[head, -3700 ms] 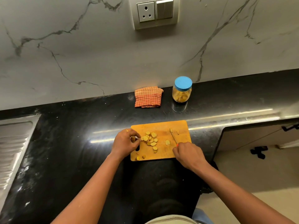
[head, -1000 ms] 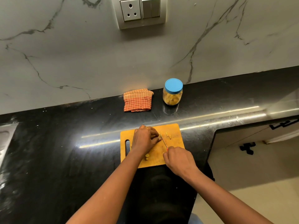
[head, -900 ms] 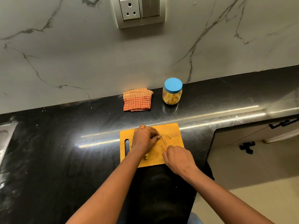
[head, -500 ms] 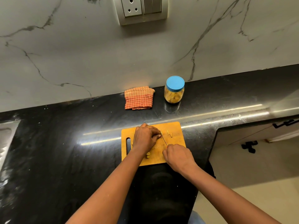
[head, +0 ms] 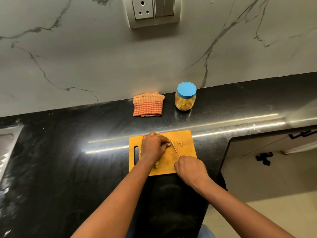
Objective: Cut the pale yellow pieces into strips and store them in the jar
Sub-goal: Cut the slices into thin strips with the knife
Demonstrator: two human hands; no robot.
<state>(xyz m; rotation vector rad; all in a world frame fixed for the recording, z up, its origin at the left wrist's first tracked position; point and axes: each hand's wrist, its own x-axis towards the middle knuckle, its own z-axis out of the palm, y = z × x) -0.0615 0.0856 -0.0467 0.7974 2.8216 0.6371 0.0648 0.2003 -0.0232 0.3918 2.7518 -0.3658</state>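
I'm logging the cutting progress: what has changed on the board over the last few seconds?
The left hand moved right from the slot end of the cutting board onto the pile of slices, covering it, and now holds a slice against the knife. The right hand, gripping it throughout, brought its blade left to that slice. Board, cut strips, cloth and lidded jar stayed put.

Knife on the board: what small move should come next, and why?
Probably press the knife down through the piece that the left hand holds on the board: the right hand has the blade right beside it, and only a few strips lie cut.
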